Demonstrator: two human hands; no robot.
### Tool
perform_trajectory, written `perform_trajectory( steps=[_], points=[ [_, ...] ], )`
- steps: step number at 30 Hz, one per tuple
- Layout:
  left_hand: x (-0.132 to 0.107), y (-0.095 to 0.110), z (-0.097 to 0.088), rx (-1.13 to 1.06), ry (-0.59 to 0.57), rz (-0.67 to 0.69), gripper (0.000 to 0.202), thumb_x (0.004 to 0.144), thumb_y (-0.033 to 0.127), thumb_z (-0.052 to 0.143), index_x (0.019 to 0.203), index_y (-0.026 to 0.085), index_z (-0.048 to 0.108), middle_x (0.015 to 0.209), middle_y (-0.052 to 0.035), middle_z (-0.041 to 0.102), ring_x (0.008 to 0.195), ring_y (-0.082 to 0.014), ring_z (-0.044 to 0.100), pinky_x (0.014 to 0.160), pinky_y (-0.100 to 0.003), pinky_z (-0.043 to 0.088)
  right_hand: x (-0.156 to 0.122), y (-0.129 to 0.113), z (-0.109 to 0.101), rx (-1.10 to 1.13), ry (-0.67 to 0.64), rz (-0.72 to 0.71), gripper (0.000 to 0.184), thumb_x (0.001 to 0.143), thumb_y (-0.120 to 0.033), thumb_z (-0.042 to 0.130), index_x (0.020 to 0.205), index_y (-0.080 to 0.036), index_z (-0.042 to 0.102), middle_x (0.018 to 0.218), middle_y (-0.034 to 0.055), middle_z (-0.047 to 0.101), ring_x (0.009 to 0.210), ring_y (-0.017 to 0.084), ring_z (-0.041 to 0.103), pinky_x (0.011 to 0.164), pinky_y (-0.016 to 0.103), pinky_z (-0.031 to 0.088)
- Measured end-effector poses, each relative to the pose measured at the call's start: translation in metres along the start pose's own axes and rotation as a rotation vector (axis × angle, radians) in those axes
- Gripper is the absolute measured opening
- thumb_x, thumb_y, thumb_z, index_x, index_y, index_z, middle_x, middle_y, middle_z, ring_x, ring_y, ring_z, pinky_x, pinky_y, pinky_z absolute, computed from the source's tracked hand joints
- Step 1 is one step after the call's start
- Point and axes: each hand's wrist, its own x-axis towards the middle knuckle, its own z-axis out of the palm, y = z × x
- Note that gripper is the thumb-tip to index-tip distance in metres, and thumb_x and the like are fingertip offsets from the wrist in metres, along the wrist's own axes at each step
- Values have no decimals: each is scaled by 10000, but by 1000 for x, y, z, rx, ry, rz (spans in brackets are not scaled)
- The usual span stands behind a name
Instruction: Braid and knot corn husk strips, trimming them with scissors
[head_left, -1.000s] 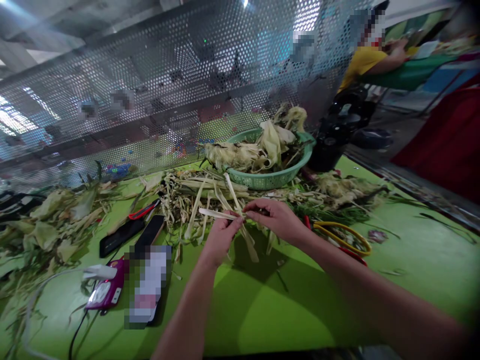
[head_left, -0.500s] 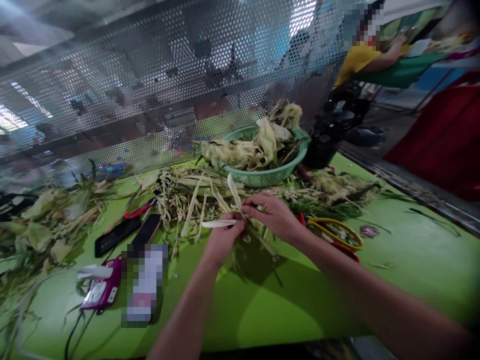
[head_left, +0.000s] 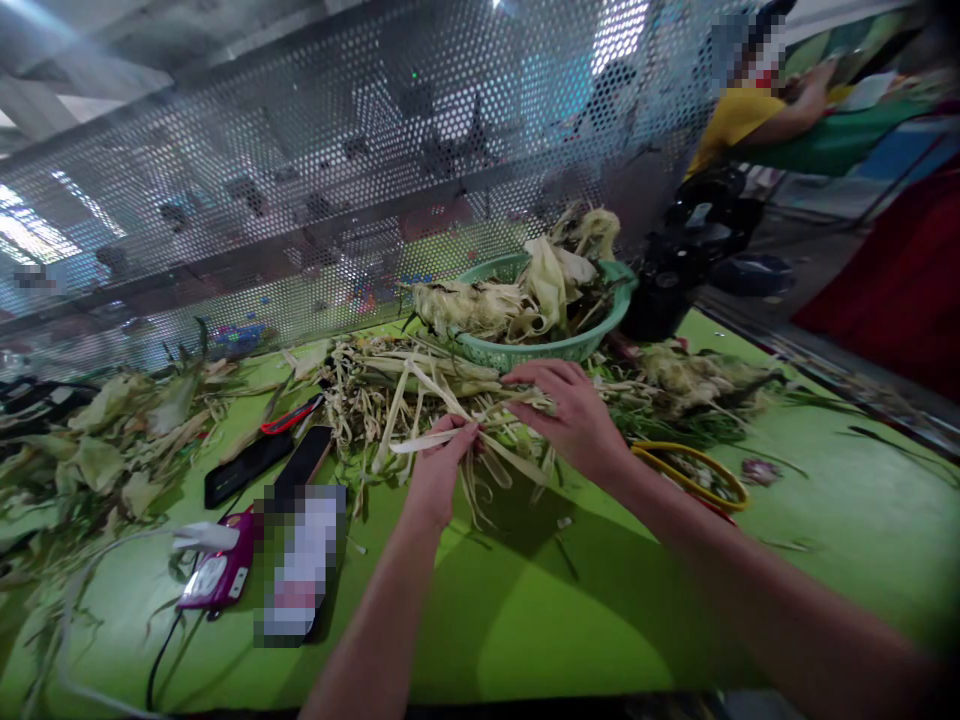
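Note:
My left hand (head_left: 441, 468) pinches a bundle of pale corn husk strips (head_left: 499, 455) between thumb and fingers. The strips fan out to both sides, and some curled ends hang below. To the right, my right hand (head_left: 574, 415) is held with thumb and fingers apart, close to a strip that runs from the bundle. No firm grip shows there. Behind both hands lies a pile of knotted husk strips (head_left: 352, 400). Beyond it stands a green plastic basket (head_left: 540, 350) filled with husks and corn silk.
Yellow-handled scissors (head_left: 694, 470) lie at right. Left are a red-and-black cutter (head_left: 292, 414), a dark phone (head_left: 304, 465), a purple device (head_left: 217, 570) with cables and loose husks (head_left: 97, 450). A perforated metal screen (head_left: 337, 200) stands behind the green table (head_left: 540, 640). A person in yellow (head_left: 739, 120) sits beyond.
My right hand has parted from my left and moved right, its fingers opening. The strips in my left hand now spread wider. The whole view has shifted slightly.

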Motion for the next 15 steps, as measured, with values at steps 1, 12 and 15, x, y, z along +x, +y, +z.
perform_trajectory(
  steps=[1, 12, 15],
  points=[
    [0, 0, -1, 1, 32, 28, 166, 742, 315, 663, 786, 165, 607, 704, 13, 574, 636, -81, 503, 627, -196, 395, 0, -2, -2, -24, 49, -16, 138, 824, -289, 621, 942, -220, 643, 1018, 76, 644, 1012, 253, 531, 878, 387, 363],
    [6, -10, 0, -102, 168, 37, 237, 695, 358, 705, 775, 167, 590, 667, 37, 533, 571, -60, 452, 567, -183, 371, -15, -16, 23, 101, -353, 36, 210, 865, -287, 562, 690, -181, 607, 656, 5, 596, 663, 149, 510, 628, 257, 345],
    [6, -11, 1, -179, 169, 38, 234, 703, 346, 698, 765, 166, 563, 658, 41, 497, 557, -58, 421, 547, -179, 345, -17, -19, 24, 42, -411, -35, 229, 842, -192, 570, 613, -182, 569, 613, 3, 571, 652, 154, 502, 615, 256, 334]
  ],
)
